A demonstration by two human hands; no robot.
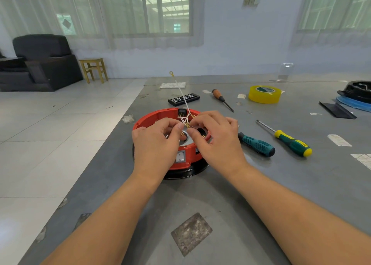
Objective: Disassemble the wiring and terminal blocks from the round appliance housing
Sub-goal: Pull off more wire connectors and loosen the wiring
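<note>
1. The red housing [158, 120] sits upside down on the desk [200, 194], near its left edge, on top of a black base [186, 171]. It's right under both of the person's hands, with the rocker switch [180, 156] on the wall facing them.

2. Left hand [155, 144]: thumb and forefinger are pinched together at the bunch of white wires [183, 120] in the middle of the housing. Exactly which wire it's got is too small to tell.

3. Right hand [216, 138]: its fingers [193, 123] are curled and pinching a brass spade connector [188, 125] on the end of one of those wires.

4. Looks done already: one white lead [180, 92] sticks up and out past the far rim, its ring terminal [171, 73] hanging free in the air. So at least one end is disconnected.

5. Looks left: the black terminal block [182, 111] is still seated in the far wall with wires running to it, and the switch hasn't come out of its slot. Several brass ends are still bunched inside the housing.

6. Best guess is somewhere in the early-to-middle part of the job, at the pulling-spades-off-by-hand stage.

7. Three screwdrivers lie unused to the right: a wood-handled one [221, 99], a teal one [258, 144] and a green-yellow one [291, 143]. Also a yellow tape roll [264, 94].
</note>
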